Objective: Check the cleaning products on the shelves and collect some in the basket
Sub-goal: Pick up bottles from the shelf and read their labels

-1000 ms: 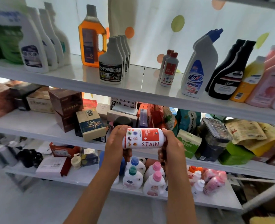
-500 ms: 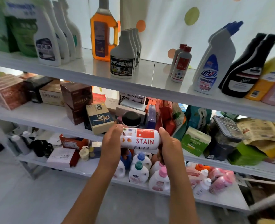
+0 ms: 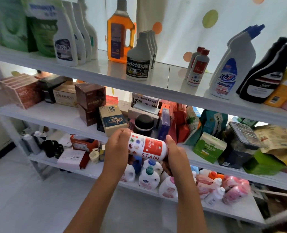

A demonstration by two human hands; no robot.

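A white stain-remover bottle (image 3: 147,147) with a red label and the word "STAIN" is held lying sideways in front of the shelves, level with the front edge of the middle shelf (image 3: 55,118). It is gripped at both ends: the left hand (image 3: 117,148) is wrapped over its left end with the fingers (image 3: 122,132) curled over the top, and the right hand (image 3: 176,157) is closed on its right end, the thumb lying along the bottle's side. On the top shelf (image 3: 173,88) two matching small red-capped bottles (image 3: 197,66) are seen standing, between a row of grey bottles with black labels (image 3: 139,58) and a white bottle with a blue angled cap (image 3: 232,64). An amber bottle with a handle (image 3: 120,31) is placed behind the grey row, white spray-type bottles (image 3: 67,34) and green refill pouches (image 3: 38,26) to the left, and two black bottles (image 3: 265,71) to the right. The middle shelf is filled with boxes and bags, among them a brown box (image 3: 90,96) and a green-and-white carton (image 3: 208,147). On the bottom shelf (image 3: 232,209), small white detergent bottles (image 3: 148,178) with coloured caps are grouped directly under the hands, with pink pouches (image 3: 235,190) to their right. No basket can be made out with certainty.
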